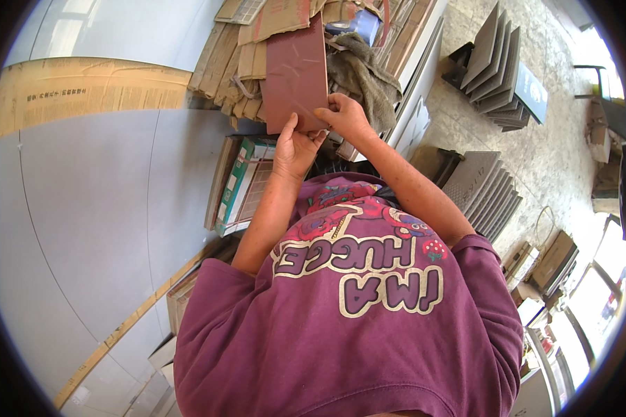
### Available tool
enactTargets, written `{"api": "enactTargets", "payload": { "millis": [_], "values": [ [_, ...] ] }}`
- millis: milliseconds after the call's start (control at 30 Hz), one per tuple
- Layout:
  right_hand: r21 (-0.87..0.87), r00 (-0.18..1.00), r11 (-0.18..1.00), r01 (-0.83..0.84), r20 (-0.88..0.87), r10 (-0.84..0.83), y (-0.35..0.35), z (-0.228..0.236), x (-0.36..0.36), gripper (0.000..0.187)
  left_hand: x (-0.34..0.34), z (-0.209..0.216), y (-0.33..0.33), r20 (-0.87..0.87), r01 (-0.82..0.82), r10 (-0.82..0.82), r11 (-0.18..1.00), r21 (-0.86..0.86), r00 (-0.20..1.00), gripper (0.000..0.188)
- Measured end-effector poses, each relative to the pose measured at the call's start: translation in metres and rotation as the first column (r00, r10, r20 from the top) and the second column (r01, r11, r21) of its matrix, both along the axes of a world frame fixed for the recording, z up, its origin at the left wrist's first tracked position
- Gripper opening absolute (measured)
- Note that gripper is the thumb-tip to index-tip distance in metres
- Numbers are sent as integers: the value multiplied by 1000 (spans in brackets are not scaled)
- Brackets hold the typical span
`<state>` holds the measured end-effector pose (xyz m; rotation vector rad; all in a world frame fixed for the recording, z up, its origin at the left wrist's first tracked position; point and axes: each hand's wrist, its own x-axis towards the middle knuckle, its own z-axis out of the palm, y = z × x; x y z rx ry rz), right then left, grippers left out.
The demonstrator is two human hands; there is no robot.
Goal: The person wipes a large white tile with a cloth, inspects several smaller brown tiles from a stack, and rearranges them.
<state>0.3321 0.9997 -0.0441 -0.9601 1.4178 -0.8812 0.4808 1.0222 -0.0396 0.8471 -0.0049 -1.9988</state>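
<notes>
A flat reddish-brown rectangular tile [296, 80] with faint marks on its face stretches away from me, at the top middle of the view. My left hand [298, 149] grips its near edge, thumb on the upper face and the other fingers partly hidden beneath. At the near right corner, my right hand [349, 119] is closed on the same tile, its thumb lying over the face. Behind and beside the tile is a stack of cardboard-wrapped boxes [219, 69]. A crumpled grey-brown cloth [365, 76] lies just right of the tile, close to my right hand.
Large pale panels [83, 181] with a tan paper strip [97, 90] rise on the left. A green-and-white box [238, 184] stands near my left forearm. Racks of upright grey tile slabs [494, 62] stand on the floor to the right. A blue item [358, 26] sits beyond the cloth.
</notes>
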Motion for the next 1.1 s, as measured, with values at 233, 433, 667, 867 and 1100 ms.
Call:
{"api": "enactTargets", "payload": {
  "millis": [233,433,667,867,1100],
  "values": [
    [118,973,992,54,218,-78,-2,26,-2,27,34,2,6,69,-106,102,993,57,992,34],
    [142,963,987,76,244,-110,0,33,-1,27,59,-1,0,247,-11,21,999,-42,969,27],
    [163,977,987,13,206,-47,-4,38,-5,27,62,0,-15,384,103,-64,991,-83,921,23],
    [173,986,984,-37,166,8,-10,35,-13,25,63,2,-21,379,183,-131,978,-104,916,22],
    [215,989,970,-110,116,87,-15,32,-17,25,68,2,-25,372,208,-156,973,-104,915,22]
  ]
}}
